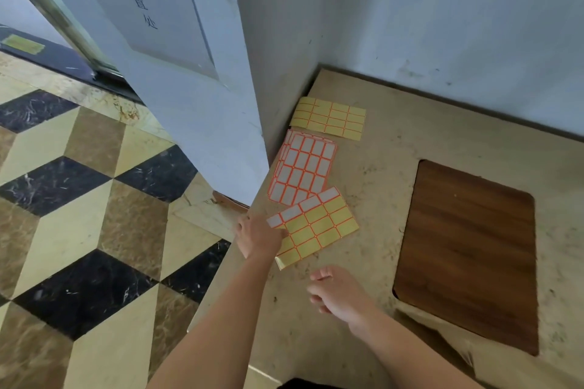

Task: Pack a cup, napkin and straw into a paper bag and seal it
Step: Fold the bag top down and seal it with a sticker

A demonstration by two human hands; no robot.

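**Label sheet pickup for sealing**

Head view: The left hand (257, 235) presses on the near-left corner of the yellow label sheet (316, 226) on the desk (379, 167); whether it pinches is unclear. The sheet's long axis runs up-right from the fingers. The right hand (338, 292) hovers just beside it, loosely curled, empty. Some labels are peeled. Cup, napkin, straw not visible.

Counter (395, 148) centre frame: three sticker sheets (303, 169) line its left edge. Door panel (177, 73) and wall (442, 16) box in upper-left corner, blocking reach there. Wood inset (467, 256) at right lies flush, passable. Bare counter between sheets and inset open.
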